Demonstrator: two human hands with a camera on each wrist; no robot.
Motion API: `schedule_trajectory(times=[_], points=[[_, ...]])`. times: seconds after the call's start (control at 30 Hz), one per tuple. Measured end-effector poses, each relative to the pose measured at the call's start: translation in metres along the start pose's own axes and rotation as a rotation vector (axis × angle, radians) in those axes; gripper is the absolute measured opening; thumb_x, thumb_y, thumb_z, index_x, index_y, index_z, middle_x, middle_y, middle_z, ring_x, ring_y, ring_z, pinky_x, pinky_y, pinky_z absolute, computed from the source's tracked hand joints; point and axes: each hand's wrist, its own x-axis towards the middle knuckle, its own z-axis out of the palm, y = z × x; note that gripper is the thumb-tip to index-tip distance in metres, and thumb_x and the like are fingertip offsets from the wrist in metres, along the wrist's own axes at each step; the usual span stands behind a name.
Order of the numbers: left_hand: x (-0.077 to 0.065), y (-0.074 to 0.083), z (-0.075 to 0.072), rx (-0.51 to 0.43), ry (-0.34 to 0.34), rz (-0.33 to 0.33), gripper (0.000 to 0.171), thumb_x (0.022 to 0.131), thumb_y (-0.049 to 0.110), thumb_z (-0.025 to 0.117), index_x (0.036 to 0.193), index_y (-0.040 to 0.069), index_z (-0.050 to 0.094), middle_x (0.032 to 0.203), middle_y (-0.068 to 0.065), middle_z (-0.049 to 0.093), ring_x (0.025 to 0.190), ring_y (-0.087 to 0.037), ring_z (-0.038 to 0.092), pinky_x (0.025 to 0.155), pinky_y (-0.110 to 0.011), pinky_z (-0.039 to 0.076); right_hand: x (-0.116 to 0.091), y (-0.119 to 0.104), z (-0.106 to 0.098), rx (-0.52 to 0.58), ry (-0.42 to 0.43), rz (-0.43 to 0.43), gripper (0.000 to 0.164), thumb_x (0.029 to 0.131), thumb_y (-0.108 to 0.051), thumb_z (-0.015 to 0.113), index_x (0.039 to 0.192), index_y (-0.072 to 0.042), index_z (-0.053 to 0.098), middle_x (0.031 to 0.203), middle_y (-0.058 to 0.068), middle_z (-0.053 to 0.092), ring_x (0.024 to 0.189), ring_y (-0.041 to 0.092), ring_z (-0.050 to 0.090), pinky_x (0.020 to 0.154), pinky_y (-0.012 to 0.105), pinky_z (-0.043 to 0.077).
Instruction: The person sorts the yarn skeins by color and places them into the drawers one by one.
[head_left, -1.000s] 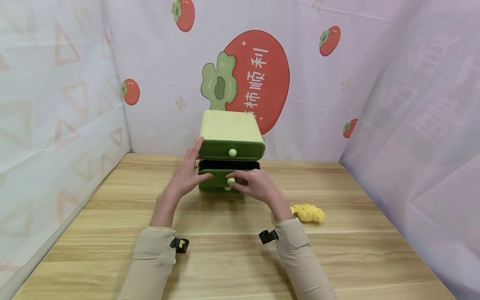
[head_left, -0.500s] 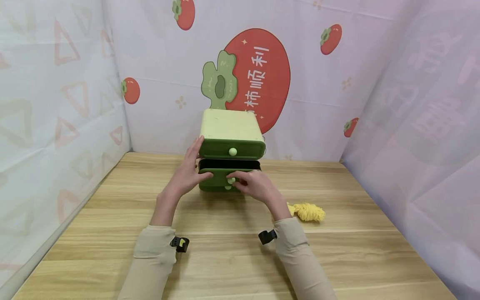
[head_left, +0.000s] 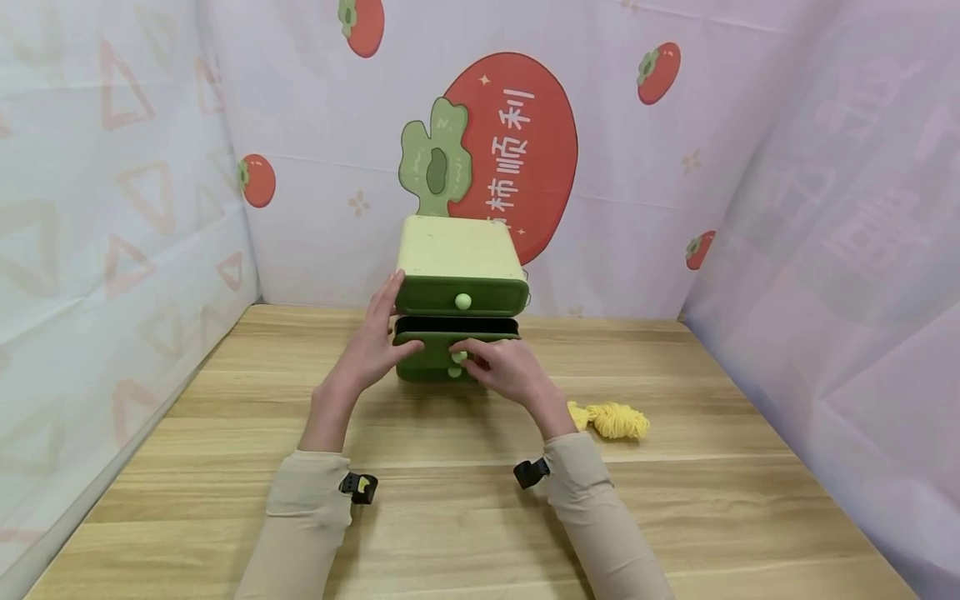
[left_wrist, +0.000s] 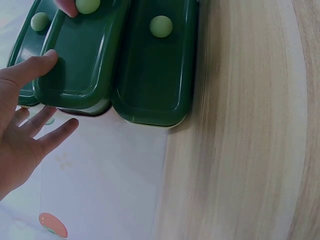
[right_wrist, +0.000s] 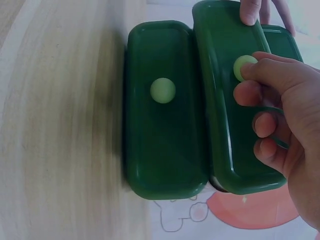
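Green fronts with pale round knobs face the person from a cream-topped cabinet (head_left: 461, 247) standing at the far side of the bench (head_left: 427, 517), each front's long axis running left to right. The middle drawer (head_left: 437, 348) juts out towards the person, its dark interior visible only in the head view. Both wrist views show the bottom drawer (right_wrist: 167, 145) in full, flush beneath it (there the fronts appear stood on end), whereas from the head it is mostly covered. The right hand (head_left: 510, 367), reaching in from the right, pinches the middle knob (head_left: 459, 357) between thumb and forefinger; the right wrist view shows its other fingers curled short of the front. The left hand (head_left: 370, 346) is spread, fingers extended along the cabinet's left side, thumb over the left end of the middle front; whether those fingers touch the side I cannot tell. Yellow yarn (head_left: 617, 421) lies near the right forearm.
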Motion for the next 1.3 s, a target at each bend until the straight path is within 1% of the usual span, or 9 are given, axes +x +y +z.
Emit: schedule_trajectory(times=[0.13, 0.37, 0.6, 0.67, 0.73, 0.8, 0.87, 1.1, 1.3], points=[[-0.001, 0.001, 0.0, 0.005, 0.01, 0.001, 0.105, 0.09, 0.014, 0.074, 0.159, 0.042, -0.001, 0.168, 0.001, -0.001, 0.134, -0.035, 0.043, 0.108, -0.055, 0.044, 0.001, -0.001, 0.003, -0.005, 0.058, 0.026, 0.021, 0.093, -0.012, 0.068, 0.112, -0.021, 0.072, 0.063, -0.008, 0.059, 0.046, 0.003, 0.036, 0.046, 0.018, 0.03], [-0.001, 0.001, 0.002, 0.019, 0.021, 0.023, 0.102, 0.091, 0.009, 0.071, 0.16, 0.036, 0.0, 0.168, -0.004, 0.0, 0.132, -0.039, 0.045, 0.106, -0.057, 0.045, 0.002, -0.003, 0.015, -0.084, 0.125, 0.144, 0.022, 0.094, -0.016, 0.067, 0.114, -0.025, 0.072, 0.052, -0.005, 0.05, 0.043, 0.007, 0.032, 0.041, 0.02, 0.021], [0.001, -0.005, 0.006, 0.105, 0.076, 0.062, 0.099, 0.092, 0.0, 0.066, 0.16, 0.035, 0.002, 0.168, -0.003, 0.004, 0.127, -0.04, 0.051, 0.101, -0.056, 0.05, 0.005, -0.005, 0.021, -0.106, 0.169, 0.192, 0.022, 0.095, -0.018, 0.066, 0.115, -0.027, 0.072, 0.051, -0.004, 0.049, 0.043, 0.008, 0.032, 0.041, 0.021, 0.02], [0.002, -0.008, 0.008, 0.164, 0.114, 0.077, 0.098, 0.092, -0.001, 0.065, 0.161, 0.034, 0.004, 0.168, -0.003, 0.008, 0.119, -0.037, 0.056, 0.089, -0.05, 0.057, 0.006, -0.005, 0.022, -0.107, 0.17, 0.213, 0.022, 0.096, -0.018, 0.066, 0.115, -0.028, 0.072, 0.051, -0.005, 0.048, 0.043, 0.008, 0.032, 0.042, 0.021, 0.019], [0.003, -0.01, 0.011, 0.229, 0.16, 0.099, 0.097, 0.091, -0.004, 0.064, 0.161, 0.032, 0.006, 0.167, -0.005, 0.013, 0.099, -0.033, 0.062, 0.071, -0.04, 0.058, 0.008, -0.006, 0.022, -0.105, 0.167, 0.239, 0.023, 0.096, -0.018, 0.065, 0.115, -0.028, 0.072, 0.051, -0.005, 0.048, 0.043, 0.009, 0.032, 0.042, 0.021, 0.018], [0.003, -0.011, 0.014, 0.287, 0.207, 0.118, 0.097, 0.09, -0.006, 0.064, 0.161, 0.029, 0.009, 0.166, -0.007, 0.017, 0.081, -0.029, 0.059, 0.057, -0.033, 0.052, 0.01, -0.007, 0.022, -0.104, 0.166, 0.263, 0.023, 0.096, -0.018, 0.065, 0.115, -0.028, 0.072, 0.05, -0.005, 0.047, 0.043, 0.009, 0.031, 0.042, 0.021, 0.017], [0.004, -0.01, 0.017, 0.328, 0.246, 0.131, 0.096, 0.088, -0.009, 0.063, 0.161, 0.026, 0.011, 0.164, -0.008, 0.021, 0.073, -0.027, 0.054, 0.05, -0.029, 0.044, 0.012, -0.008, 0.022, -0.098, 0.17, 0.278, 0.023, 0.096, -0.018, 0.065, 0.115, -0.028, 0.072, 0.049, -0.005, 0.046, 0.043, 0.009, 0.031, 0.042, 0.022, 0.017], [0.003, -0.008, 0.023, 0.371, 0.296, 0.105, 0.1, 0.086, -0.012, 0.064, 0.16, 0.029, 0.012, 0.145, -0.016, 0.043, 0.093, -0.031, 0.059, 0.05, -0.033, 0.046, 0.012, -0.008, 0.022, -0.084, 0.16, 0.296, 0.023, 0.096, -0.019, 0.065, 0.116, -0.027, 0.072, 0.049, -0.005, 0.043, 0.043, 0.009, 0.031, 0.042, 0.022, 0.017], [0.003, -0.009, 0.027, 0.36, 0.318, 0.061, 0.101, 0.086, -0.012, 0.064, 0.16, 0.033, 0.013, 0.144, -0.015, 0.045, 0.099, -0.033, 0.062, 0.056, -0.039, 0.053, 0.011, -0.007, 0.021, -0.048, 0.12, 0.305, 0.022, 0.097, -0.02, 0.064, 0.117, -0.026, 0.071, 0.05, -0.005, 0.044, 0.045, 0.008, 0.033, 0.042, 0.021, 0.02]])
